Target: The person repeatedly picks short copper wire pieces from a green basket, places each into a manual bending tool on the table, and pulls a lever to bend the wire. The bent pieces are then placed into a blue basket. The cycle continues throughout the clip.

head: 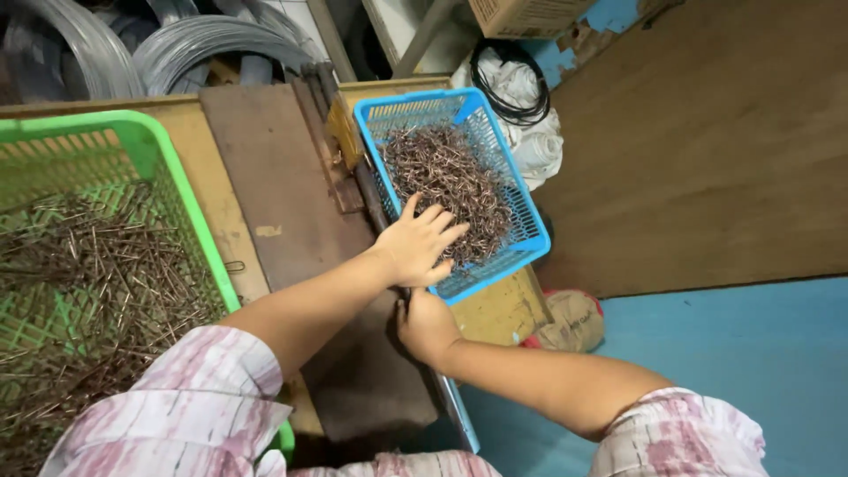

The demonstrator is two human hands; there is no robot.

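Left hand [418,246] — fingers spread — rests on the bent brown wire pieces [446,181] in the blue mesh basket [521,208]. Right hand [426,325] sits near, on the dark worn board [291,212] — finger state cannot be told.

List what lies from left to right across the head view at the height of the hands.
green basket of straight metal pins → dark board on the bench → left hand over the near corner of the blue basket of bent wire pieces → brown wooden panel.
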